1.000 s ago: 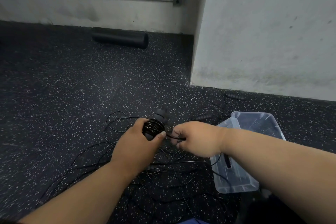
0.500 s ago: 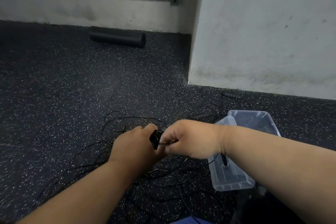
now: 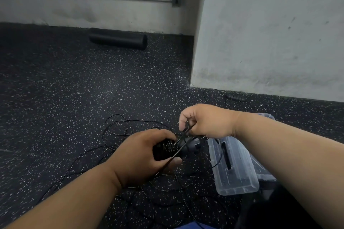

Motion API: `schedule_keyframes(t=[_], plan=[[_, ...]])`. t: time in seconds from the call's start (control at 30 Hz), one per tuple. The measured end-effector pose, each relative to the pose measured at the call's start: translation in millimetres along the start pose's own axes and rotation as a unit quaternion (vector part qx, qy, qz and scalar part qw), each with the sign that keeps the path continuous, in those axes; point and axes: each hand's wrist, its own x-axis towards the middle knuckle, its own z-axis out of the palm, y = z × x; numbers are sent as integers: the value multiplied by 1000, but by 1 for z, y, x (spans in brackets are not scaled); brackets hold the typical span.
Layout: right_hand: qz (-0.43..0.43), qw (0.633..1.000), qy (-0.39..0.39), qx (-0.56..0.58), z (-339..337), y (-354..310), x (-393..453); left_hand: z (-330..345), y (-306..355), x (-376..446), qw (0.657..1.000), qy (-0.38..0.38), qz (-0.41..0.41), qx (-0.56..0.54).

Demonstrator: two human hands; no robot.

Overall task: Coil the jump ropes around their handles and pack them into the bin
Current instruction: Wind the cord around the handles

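Note:
My left hand [image 3: 147,156] grips black jump rope handles [image 3: 193,144] with thin black cord wound around them in a thick coil. My right hand [image 3: 206,121], just above and to the right, pinches the taut cord [image 3: 176,152] that runs down across the coil. Loose loops of black rope [image 3: 115,126] lie tangled on the speckled floor beneath both hands. A clear plastic bin [image 3: 236,178] sits on the floor at the right, partly hidden behind my right forearm. Another black handle [image 3: 235,97] rests by the wall beyond the bin.
A black foam roller [image 3: 119,40] lies along the far wall. A grey wall corner [image 3: 193,61] juts out ahead on the right. The floor is dark speckled rubber. Something dark sits at the bottom right beside the bin.
My right hand has lifted up and to the right, pulling the cord taut over the coil. The left hand has turned the handles so that they point right.

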Motion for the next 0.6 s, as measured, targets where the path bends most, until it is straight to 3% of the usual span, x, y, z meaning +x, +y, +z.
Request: schedule_keyframes(t=[0.13,0.33,0.5,0.6], plan=[[30,987,-141,75,1,6,4,0,-4,-5,999,13,11,-37],[15,924,-338,178,-11,20,7,2,-3,-5,993,-17,1,-117],[-46,885,-371,278,-13,32,8,-5,-11,-3,966,-43,-74,-242],[-60,898,-341,271,-11,31,13,-4,-10,-3,923,-34,-78,-374]])
